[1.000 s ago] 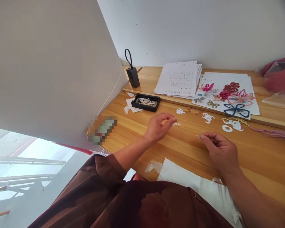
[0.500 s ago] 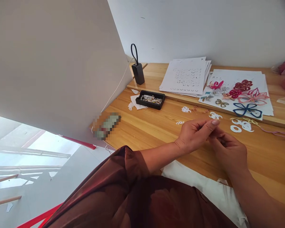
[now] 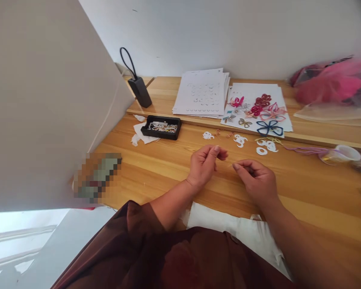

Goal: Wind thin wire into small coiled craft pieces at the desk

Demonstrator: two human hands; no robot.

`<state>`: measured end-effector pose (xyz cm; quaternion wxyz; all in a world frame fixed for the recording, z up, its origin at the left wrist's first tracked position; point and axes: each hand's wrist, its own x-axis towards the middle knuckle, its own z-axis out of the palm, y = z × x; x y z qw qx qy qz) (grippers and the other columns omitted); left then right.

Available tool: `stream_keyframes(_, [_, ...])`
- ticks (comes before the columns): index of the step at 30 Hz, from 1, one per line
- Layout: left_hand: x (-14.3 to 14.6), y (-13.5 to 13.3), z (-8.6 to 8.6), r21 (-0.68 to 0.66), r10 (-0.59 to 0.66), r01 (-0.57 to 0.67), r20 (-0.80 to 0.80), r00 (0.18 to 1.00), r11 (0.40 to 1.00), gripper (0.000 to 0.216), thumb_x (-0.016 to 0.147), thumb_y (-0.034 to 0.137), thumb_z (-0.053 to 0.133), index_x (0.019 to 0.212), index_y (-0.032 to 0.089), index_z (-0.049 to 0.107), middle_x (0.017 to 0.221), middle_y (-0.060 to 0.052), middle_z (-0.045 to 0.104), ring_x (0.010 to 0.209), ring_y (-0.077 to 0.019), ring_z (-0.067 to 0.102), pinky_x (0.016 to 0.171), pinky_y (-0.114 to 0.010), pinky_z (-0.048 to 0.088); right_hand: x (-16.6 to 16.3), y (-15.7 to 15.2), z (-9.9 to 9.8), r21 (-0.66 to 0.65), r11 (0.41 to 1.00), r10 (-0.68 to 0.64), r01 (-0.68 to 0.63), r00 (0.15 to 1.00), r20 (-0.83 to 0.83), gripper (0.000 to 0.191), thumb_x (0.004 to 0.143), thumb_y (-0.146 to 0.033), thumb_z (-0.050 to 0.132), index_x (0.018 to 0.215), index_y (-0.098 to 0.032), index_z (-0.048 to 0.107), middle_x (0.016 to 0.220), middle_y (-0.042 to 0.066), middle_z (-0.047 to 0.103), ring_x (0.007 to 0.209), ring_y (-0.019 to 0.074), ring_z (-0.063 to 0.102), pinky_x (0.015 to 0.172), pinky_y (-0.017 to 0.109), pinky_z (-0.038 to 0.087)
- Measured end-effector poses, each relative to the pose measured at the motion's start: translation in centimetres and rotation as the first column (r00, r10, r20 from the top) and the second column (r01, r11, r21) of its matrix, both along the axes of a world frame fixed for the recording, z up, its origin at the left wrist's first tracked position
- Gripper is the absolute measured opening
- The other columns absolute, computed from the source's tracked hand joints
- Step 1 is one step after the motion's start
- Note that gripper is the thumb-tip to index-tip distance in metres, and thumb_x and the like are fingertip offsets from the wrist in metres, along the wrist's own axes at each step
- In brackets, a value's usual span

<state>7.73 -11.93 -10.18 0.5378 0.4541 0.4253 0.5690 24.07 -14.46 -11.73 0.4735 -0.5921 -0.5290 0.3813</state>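
Observation:
My left hand (image 3: 205, 165) hovers over the wooden table (image 3: 168, 160) with thumb and fingers pinched together. A little to its right, my right hand (image 3: 256, 181) is also pinched, fingertips pointing left. Something very thin, maybe a thread or wire, seems to run between the two pinches, but it is too fine to make out. Small white paper cut-outs (image 3: 240, 139) lie on the table just beyond both hands. A black tray of small beads (image 3: 161, 127) sits further left.
On a raised shelf at the back lie a stack of punched white sheets (image 3: 202, 93) and a sheet with coloured wire flowers (image 3: 258, 109). A black power bank (image 3: 140, 91) stands at back left. A pink bag (image 3: 333, 85) and a small cup (image 3: 343, 153) are at right.
My hands met in the middle half a second ago and have now drawn slightly apart, both still pinched. The view has swung right, bringing the pink bag and cup into sight.

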Motion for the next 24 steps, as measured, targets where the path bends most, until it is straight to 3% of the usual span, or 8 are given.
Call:
stream_keyframes(5, [-0.02,0.32,-0.37,-0.009,-0.041,0.041,-0.027,0.999,0.999,0.039,0.091,0.049,0.060,0.103,0.014,0.071,0.099,-0.013,0.075,0.086,-0.0178,0.071,0.047,-0.018,0.048,0.08,-0.06,0.08,0.017,1.000,0.015,-0.014,0.999,-0.039,0.017,0.080,-0.037,0.073,0.077,-0.021,0.072,0.061,-0.001,0.060,0.054,0.0117,0.046,0.049,0.025,0.034])
stream_keyframes(8, [0.21,0.10,-0.54,-0.078,-0.137,0.134,-0.039,0.990,0.988,0.038,0.086,0.044,0.068,0.111,0.015,0.070,0.106,-0.012,0.074,0.090,-0.0187,0.070,0.049,-0.018,0.052,0.10,-0.10,0.19,0.019,1.000,0.017,-0.016,0.999,-0.045,0.017,0.081,-0.036,0.072,0.076,-0.020,0.071,0.060,-0.001,0.059,0.054,0.0112,0.045,0.049,0.025,0.034])
stream_keyframes(13, [0.44,-0.26,-0.53,-0.177,-0.287,0.275,-0.048,0.957,0.945,0.033,0.077,0.043,0.078,0.092,0.014,0.076,0.087,-0.008,0.074,0.077,-0.0159,0.068,0.058,-0.023,0.056,0.19,-0.08,0.05,0.042,0.999,0.021,-0.018,0.997,-0.068,0.016,0.082,-0.035,0.072,0.077,-0.020,0.071,0.061,-0.001,0.060,0.055,0.0111,0.046,0.051,0.025,0.035])
stream_keyframes(18, [0.55,-0.41,-0.53,-0.166,-0.252,0.235,-0.092,0.963,0.958,0.018,0.075,0.030,0.078,0.085,0.015,0.077,0.080,-0.006,0.076,0.072,-0.0134,0.068,0.071,-0.025,0.055,0.11,-0.17,-0.09,0.046,0.999,-0.008,0.012,0.996,-0.090,0.016,0.082,-0.035,0.073,0.076,-0.020,0.071,0.063,0.000,0.063,0.056,0.0117,0.048,0.052,0.025,0.037])
stream_keyframes(24, [0.74,-0.56,-0.52,-0.211,-0.236,0.211,-0.101,0.967,0.955,0.021,0.072,0.034,0.081,0.082,0.016,0.075,0.083,-0.006,0.076,0.070,-0.0145,0.066,0.067,-0.026,0.052,-0.06,-0.38,-0.20,0.089,0.995,-0.031,0.038,0.997,-0.072,0.014,0.083,-0.034,0.073,0.075,-0.022,0.072,0.066,0.000,0.066,0.059,0.0131,0.052,0.055,0.026,0.042])
